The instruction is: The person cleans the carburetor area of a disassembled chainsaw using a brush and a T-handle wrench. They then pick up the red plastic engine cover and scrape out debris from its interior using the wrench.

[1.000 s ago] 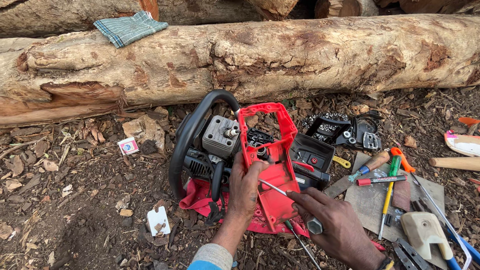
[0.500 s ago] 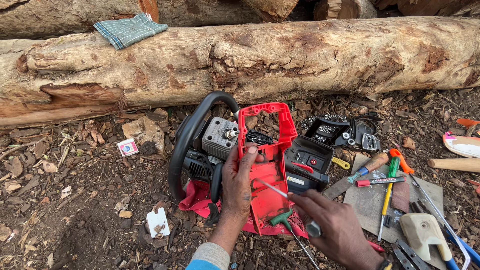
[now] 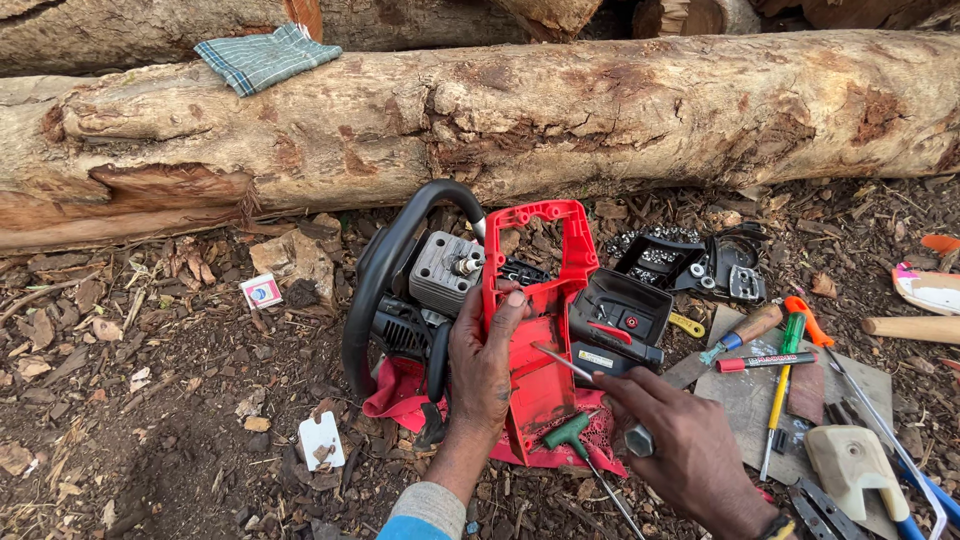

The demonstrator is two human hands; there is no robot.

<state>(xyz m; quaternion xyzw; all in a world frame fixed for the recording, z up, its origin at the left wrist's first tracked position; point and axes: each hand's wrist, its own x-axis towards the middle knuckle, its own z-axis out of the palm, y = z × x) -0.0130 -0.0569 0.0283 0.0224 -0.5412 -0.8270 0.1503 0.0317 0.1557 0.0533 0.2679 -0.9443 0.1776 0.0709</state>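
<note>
- Our right hand [image 3: 690, 450] comes in from the lower right, fingers curled around the metal handle of a thin driver [image 3: 578, 366], whose shaft runs up and left to the red chainsaw housing [image 3: 535, 300].
- Our left hand [image 3: 485, 365] reaches up from the bottom edge, palm flat against the housing's left side, fingers stretched upward and pressing rather than gripping it.
- The housing sits at the centre on a red cloth [image 3: 400, 395], with the black handle loop [image 3: 385, 260] arching over its left side.
- A green T-handle tool [image 3: 568, 434] lies on the cloth just below the hands.
- More tools [image 3: 775, 365] lie spread to the right.
- A big log [image 3: 600, 110] crosses behind, with a checked cloth [image 3: 265, 55] on top.
</note>
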